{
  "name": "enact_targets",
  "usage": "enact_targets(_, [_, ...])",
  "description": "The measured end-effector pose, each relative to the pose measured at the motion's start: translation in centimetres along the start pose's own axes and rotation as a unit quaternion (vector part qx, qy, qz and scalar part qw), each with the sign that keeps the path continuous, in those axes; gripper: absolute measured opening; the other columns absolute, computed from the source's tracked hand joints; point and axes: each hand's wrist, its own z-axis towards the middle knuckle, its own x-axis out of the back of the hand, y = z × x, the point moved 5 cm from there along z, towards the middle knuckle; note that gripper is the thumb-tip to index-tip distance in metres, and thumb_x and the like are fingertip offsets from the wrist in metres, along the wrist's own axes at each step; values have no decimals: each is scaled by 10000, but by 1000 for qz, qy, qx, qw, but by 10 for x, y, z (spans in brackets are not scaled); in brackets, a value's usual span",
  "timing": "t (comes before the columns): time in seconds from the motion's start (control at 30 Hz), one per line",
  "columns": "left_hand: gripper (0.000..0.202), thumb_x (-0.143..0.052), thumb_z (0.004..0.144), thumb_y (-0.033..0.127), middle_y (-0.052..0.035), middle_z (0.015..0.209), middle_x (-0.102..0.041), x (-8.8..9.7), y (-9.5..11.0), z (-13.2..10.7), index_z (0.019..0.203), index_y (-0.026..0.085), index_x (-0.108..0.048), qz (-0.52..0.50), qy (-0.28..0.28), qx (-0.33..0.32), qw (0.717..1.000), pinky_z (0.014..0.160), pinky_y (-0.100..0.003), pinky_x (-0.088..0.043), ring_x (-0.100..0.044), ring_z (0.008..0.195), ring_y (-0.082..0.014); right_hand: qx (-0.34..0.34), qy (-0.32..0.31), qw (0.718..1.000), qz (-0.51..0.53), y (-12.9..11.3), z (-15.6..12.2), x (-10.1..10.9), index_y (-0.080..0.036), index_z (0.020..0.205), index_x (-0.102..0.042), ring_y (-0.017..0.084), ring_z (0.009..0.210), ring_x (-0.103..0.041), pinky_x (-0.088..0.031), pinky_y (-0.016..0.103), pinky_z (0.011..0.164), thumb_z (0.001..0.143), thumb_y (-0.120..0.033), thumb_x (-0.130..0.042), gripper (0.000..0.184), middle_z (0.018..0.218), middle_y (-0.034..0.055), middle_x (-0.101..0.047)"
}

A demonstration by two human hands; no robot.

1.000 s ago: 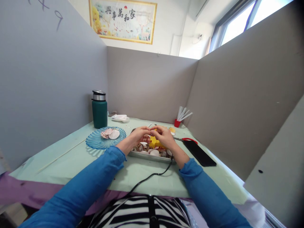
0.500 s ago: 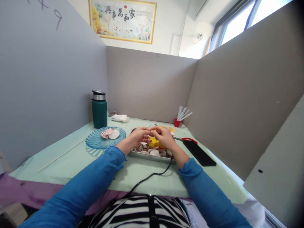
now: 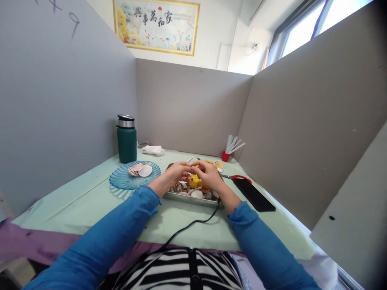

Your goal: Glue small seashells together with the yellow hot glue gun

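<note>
My left hand (image 3: 178,172) and my right hand (image 3: 208,174) meet at the fingertips above a metal tray (image 3: 190,200). Both are closed in a pinch, and whatever lies between the fingers is too small or hidden to name. A short thin white stick (image 3: 190,159) shows just behind the fingertips; I cannot tell whether it is touched. Under the hands, the tray holds white shells (image 3: 197,194), brownish small shells or stones and a yellow object (image 3: 197,181), partly covered by my right hand. A black cord (image 3: 193,222) runs from beside my right wrist towards my body.
Left of the tray, a blue glass plate (image 3: 118,177) bears several shells (image 3: 145,171). Behind it stands a green bottle (image 3: 127,144). On the right are red-handled scissors (image 3: 242,177), a black phone-like slab (image 3: 255,195) and a red cup (image 3: 225,156) of white sticks. Grey partitions (image 3: 193,106) enclose the table.
</note>
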Motion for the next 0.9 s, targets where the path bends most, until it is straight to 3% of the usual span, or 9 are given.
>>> enact_targets(0.9, [165,-643,718,90,11,620,-572,1,-1,1,826,138,-528,-8,4,1,1000,547,-262,-498,-564,466,-98,7,-1,1000,-6,0,0,-1,-185,934,-684,112,531,-492,-374,231,569,862,-330,-532,222,576,-21,-589])
